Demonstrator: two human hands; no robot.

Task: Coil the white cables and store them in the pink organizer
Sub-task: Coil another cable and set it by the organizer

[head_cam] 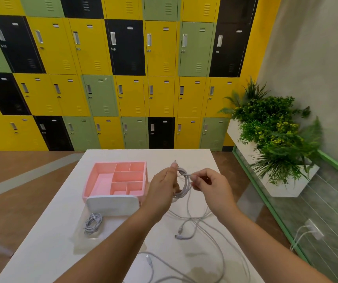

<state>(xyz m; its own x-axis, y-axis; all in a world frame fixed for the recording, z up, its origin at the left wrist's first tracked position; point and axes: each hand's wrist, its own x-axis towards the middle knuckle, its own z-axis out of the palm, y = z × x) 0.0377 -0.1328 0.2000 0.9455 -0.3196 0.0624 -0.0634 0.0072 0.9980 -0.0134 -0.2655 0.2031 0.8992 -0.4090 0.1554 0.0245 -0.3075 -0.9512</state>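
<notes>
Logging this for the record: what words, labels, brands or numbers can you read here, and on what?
No text can be read.
Locker doors: small label plates, too blurred to read.
Pink organizer: no markings show.
White cables: no markings show.

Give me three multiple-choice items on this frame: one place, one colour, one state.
1. Where is the small bundled cable? A) inside a compartment B) on the table before the white drawer C) on the floor
2. The organizer's walls are: A) pink B) green C) black
3. The cable coil is: A) flat on the table B) held by left hand and right hand C) stowed
Answers: 1B, it lies on the tabletop; 2A, plainly pink; 3B, both hands grip it above the table.
</notes>
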